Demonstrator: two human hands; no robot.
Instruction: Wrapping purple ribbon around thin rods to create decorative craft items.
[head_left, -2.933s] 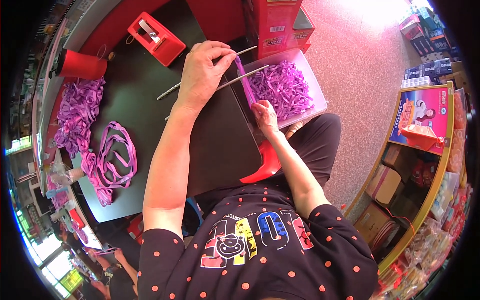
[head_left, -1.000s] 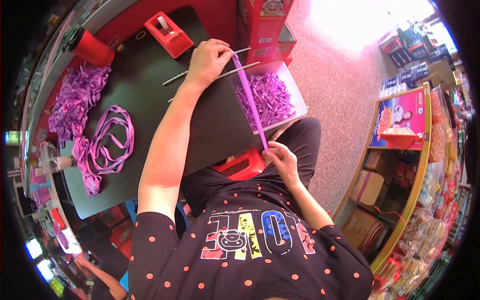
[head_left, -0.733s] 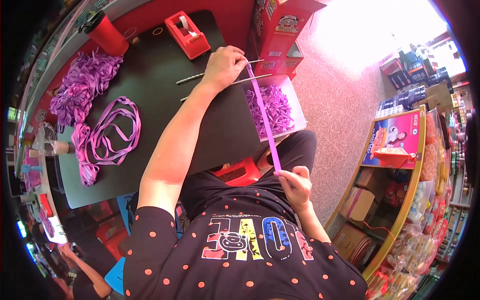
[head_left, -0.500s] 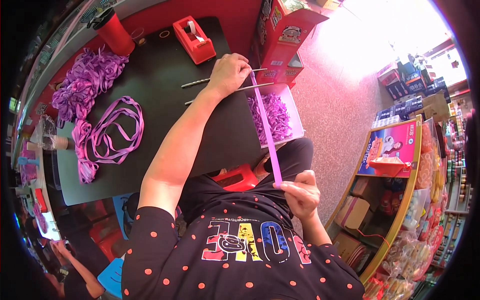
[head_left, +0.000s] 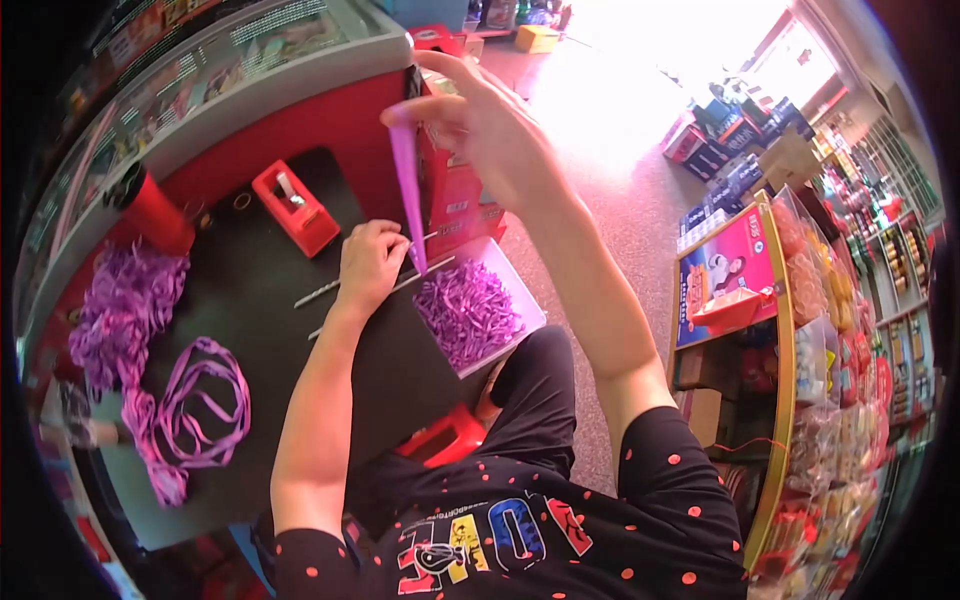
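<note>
My left hand point(head_left: 372, 262) is at the black table's far right edge, its fingers closed round the lower end of a flat purple ribbon point(head_left: 407, 185). Two thin rods point(head_left: 320, 292), one with a twisted surface, lie beneath this hand and jut past the table edge; how the ribbon meets them is hidden by my fingers. High above, my right hand point(head_left: 485, 125), blurred by motion, pinches the ribbon's other end, so the strip stands taut and upright between both hands. Just below, a white bin point(head_left: 522, 295) holds many short purple ribbon pieces point(head_left: 470, 320).
A heap of purple ribbon point(head_left: 125, 310) and a loose ribbon coil point(head_left: 245, 400) lie on the table's left. Behind them are a red cup point(head_left: 160, 215) and a red tape dispenser point(head_left: 296, 210). Red boxes point(head_left: 455, 190) stand beyond the bin; a yellow-framed shelf point(head_left: 780, 380) is at right.
My right hand has swung from near my lap to high above the bin, carrying its ribbon end. The left hand stays over the rods. The whole view has shifted.
</note>
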